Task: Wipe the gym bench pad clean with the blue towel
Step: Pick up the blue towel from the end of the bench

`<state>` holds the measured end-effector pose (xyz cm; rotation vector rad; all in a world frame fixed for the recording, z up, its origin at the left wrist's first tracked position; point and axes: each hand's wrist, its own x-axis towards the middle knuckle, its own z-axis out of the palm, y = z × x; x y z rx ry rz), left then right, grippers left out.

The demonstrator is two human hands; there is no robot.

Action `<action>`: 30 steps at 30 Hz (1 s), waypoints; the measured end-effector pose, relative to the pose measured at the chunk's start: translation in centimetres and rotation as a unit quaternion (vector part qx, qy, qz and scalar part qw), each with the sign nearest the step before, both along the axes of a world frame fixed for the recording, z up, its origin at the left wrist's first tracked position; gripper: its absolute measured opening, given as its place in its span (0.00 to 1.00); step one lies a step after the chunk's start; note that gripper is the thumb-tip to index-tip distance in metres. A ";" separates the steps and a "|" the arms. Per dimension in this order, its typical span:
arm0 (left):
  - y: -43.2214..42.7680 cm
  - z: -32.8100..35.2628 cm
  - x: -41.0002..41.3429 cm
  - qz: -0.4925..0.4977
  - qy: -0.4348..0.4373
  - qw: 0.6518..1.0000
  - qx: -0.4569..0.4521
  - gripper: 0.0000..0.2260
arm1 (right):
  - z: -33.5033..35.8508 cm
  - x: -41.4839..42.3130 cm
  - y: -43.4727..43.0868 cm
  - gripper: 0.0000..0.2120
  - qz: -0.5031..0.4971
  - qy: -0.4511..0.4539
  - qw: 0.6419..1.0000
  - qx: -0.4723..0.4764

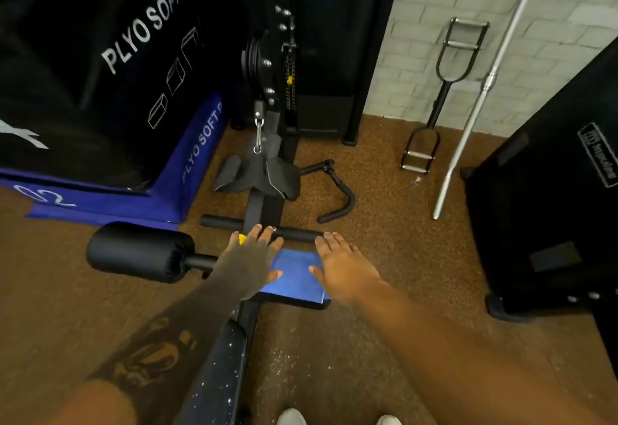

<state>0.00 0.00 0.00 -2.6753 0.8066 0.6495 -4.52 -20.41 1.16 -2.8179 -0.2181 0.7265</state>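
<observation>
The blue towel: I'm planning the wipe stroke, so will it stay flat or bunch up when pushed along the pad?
The blue towel lies folded flat on the pad, so it is probably soft and floppy, and may bunch if pushed from one edge. With the left hand and right hand spread flat, it should slide more evenly.

black plyo soft box (110, 56) stacked on a blue plyo soft box (187, 170) at the left edge of the brown rubber floor (384, 197). silver barbell (481, 96) and black v-handle (434, 103) leaning against the white brick wall (434, 23). curved black handle (337, 197) lying on the floor; carabiner (258, 137) hanging from the cable pulley (261, 56).
</observation>
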 end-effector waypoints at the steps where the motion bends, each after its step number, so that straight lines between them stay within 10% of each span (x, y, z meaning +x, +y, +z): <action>1: 0.1 -0.6 0.1 -0.007 0.008 1.000 0.012 0.33 | -0.6 0.1 0.5 0.32 -0.003 0.022 1.000 -0.001; 17: 1.3 -0.9 1.8 0.105 0.089 0.986 -0.094 0.30 | -1.2 4.1 3.2 0.26 -0.059 0.098 0.993 0.021; 30: 4.5 1.6 -3.3 0.385 0.126 0.885 -0.228 0.28 | 2.9 7.7 6.8 0.12 0.003 0.135 0.986 0.100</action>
